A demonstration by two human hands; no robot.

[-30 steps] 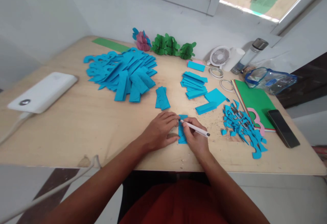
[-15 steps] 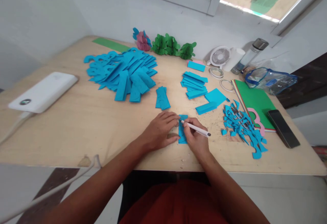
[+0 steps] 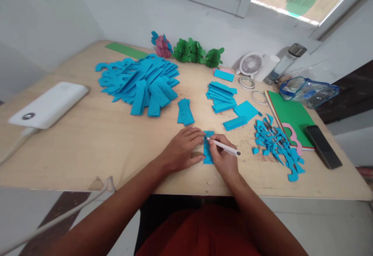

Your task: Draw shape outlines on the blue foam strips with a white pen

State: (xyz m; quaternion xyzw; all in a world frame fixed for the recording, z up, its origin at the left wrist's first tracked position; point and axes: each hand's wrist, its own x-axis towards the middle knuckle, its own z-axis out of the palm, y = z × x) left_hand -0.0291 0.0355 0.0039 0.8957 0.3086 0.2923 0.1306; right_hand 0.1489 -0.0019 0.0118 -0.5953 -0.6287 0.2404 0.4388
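Observation:
A folded blue paper strip [image 3: 208, 155] lies upright in the view near the table's front edge. My left hand [image 3: 184, 149] rests flat beside it, fingertips on its left edge, thumb apart from the fingers. In my right hand [image 3: 223, 155] is a white pen [image 3: 225, 147], its tip on the upper part of the strip. Two overlapping blue strips [image 3: 185, 111] lie just beyond my left hand. Farther back on the left spreads a large pile of blue folded pieces [image 3: 140, 79]. Several blue strips [image 3: 221, 96] are stacked behind my right hand.
Blue scraps [image 3: 272, 139], a green sheet stack [image 3: 294, 116] and a phone [image 3: 323, 147] lie on the right. A white power bank [image 3: 49, 104] with a cable is at left. Paper figures [image 3: 189, 50], a small fan [image 3: 251, 64] and a bottle [image 3: 285, 64] stand along the back.

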